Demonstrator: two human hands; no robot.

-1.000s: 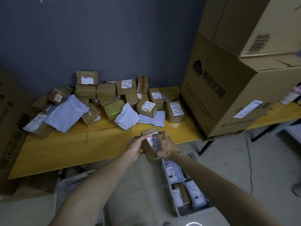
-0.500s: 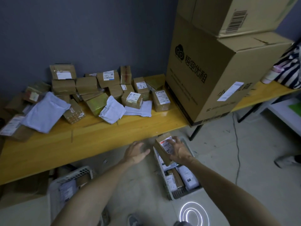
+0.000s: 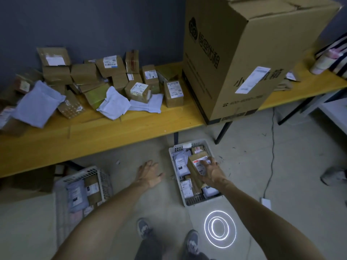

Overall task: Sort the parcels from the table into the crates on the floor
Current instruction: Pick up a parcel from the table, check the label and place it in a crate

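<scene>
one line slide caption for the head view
Right hand lowers a labelled cardboard parcel into the right-hand floor crate.

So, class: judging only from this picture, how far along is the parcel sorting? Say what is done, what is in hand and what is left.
Done: both floor crates, the left crate and right crate, already hold parcels. In hand: the right hand grips a brown box over the right crate; the left hand is free. Left: a large pile of parcels on the table, so most remains.

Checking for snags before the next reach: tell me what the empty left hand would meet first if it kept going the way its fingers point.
Probably the yellow table's front edge: the left hand points forward over bare floor; depth is unclear.
</scene>
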